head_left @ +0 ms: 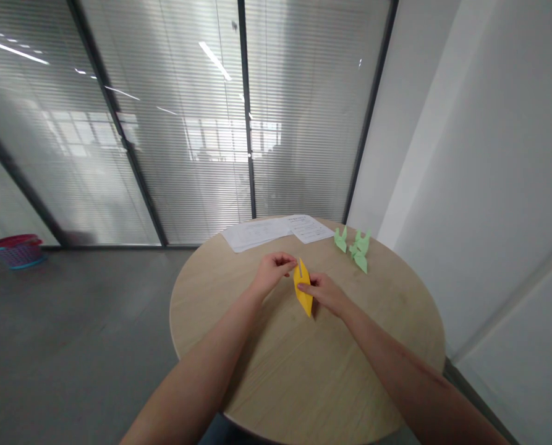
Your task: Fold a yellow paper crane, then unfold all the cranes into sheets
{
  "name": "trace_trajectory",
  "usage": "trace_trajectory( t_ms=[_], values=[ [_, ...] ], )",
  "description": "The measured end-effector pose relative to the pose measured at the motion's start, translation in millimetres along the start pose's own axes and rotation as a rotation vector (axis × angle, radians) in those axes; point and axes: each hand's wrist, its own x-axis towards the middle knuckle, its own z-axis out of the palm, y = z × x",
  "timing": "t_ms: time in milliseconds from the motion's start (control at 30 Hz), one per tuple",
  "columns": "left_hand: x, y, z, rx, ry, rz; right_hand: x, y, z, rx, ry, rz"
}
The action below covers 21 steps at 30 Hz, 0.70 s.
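A folded piece of yellow paper [305,299], narrow and pointed at both ends, is held above the middle of the round table. My right hand [324,293] is closed on its right side, with the thumb across the front. At its upper left edge, my left hand [276,270] pinches with thumb and forefinger by the pointed tip. The upper end of the paper is split into two points. Parts of my right fingers are hidden behind the paper.
Several green folded-paper figures [360,252] stand on the wooden table [276,383] at the back right. White printed sheets [257,234] lie along its far edge. A glass partition with blinds is behind, a white wall at right. A red and blue basket [16,252] sits on the floor at left.
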Motion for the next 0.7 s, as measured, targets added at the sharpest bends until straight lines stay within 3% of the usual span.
trace_trajectory(
  t_ms=[500,700],
  values=[
    [-3.9,3.3,5.9,-0.281,0.049,-0.088,2.4,2.6,1.3,0.049,0.029,0.009],
    [-3.5,-1.5,5.2,-0.215,0.071,-0.09,3.4,4.6,2.0,0.052,0.048,0.013]
  ],
)
